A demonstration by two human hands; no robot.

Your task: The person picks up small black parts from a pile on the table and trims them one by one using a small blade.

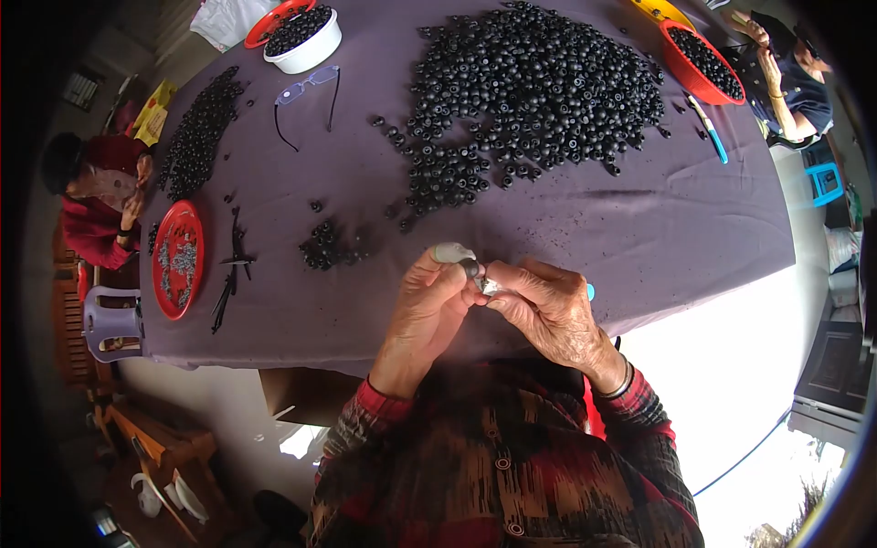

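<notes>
Over the table's near edge, my two hands meet. My left hand (423, 306) is closed, pinching a small round black rubber-like part (470, 268) between its fingertips; one finger wears a pale covering (451, 252). My right hand (553, 310) is closed against it around a slim tool, whose blue end (590, 291) shows beside the palm. Something whitish (491, 287) sits at the right fingertips, too small to make out. Ahead lies a large heap of similar black parts (539, 87), and a smaller pile (331, 245) lies left of my hands.
On the purple tablecloth (384, 183) lie glasses (306, 89), black scissors-like tools (236, 260) and a blue-handled knife (708, 128). A red tray (166, 274) holds grey bits. A white bowl (303, 57) and a red basin (676, 78) hold black parts. Co-workers sit left and right.
</notes>
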